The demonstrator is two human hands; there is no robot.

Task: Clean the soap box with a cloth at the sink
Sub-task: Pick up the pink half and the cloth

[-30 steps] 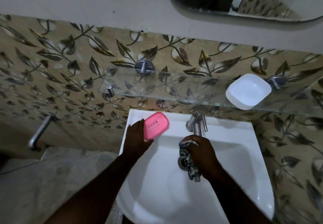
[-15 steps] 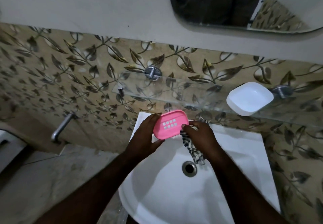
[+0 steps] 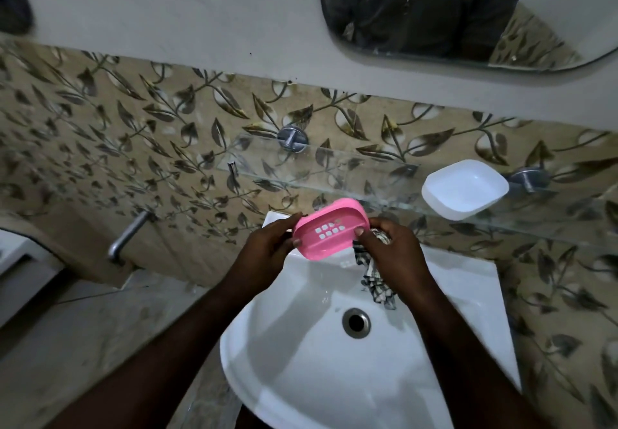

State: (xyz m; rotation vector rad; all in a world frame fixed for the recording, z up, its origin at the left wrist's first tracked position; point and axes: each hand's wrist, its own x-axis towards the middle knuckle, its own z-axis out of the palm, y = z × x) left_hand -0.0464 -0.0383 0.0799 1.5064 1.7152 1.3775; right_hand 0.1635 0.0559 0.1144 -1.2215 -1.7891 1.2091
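Pink plastic soap box (image 3: 331, 233): held in the air over the back edge of the sink (image 3: 301, 378), tilted so that its perforated inner face is toward the camera.

Grip state
- Left hand (image 3: 264, 256): fingers (image 3: 286, 228) curled round the left end of the soap box, thumb on the upper rim.
- Right hand (image 3: 396, 256): thumb tip on the right rim of the soap box; the remaining fingers are closed on the bunched cloth (image 3: 378, 283), whose loose end hangs toward the sink bowl above the drain (image 3: 356, 322).

Handling (judged)
- The soap box looks light, thin-walled and stiff. If wet or soapy it is likely slippery.
- Take hold at the two short ends or across the rim. Keep the slotted middle free for wiping.
- The cloth is soft and limp. Bunch it to press it into the corners and slots.

Hidden or unclear
- The underside of the soap box is not visible.
- The tap at the back of the sink is covered by the hands and the soap box, so running water cannot be confirmed.
- Most of the cloth is concealed inside the right hand.
- Dim lighting makes dirt or residue impossible to assess.
- A white dish (image 3: 465, 191) rests on the glass shelf (image 3: 334, 167) above the sink's right rear corner. Whether it belongs to the soap box cannot be told.
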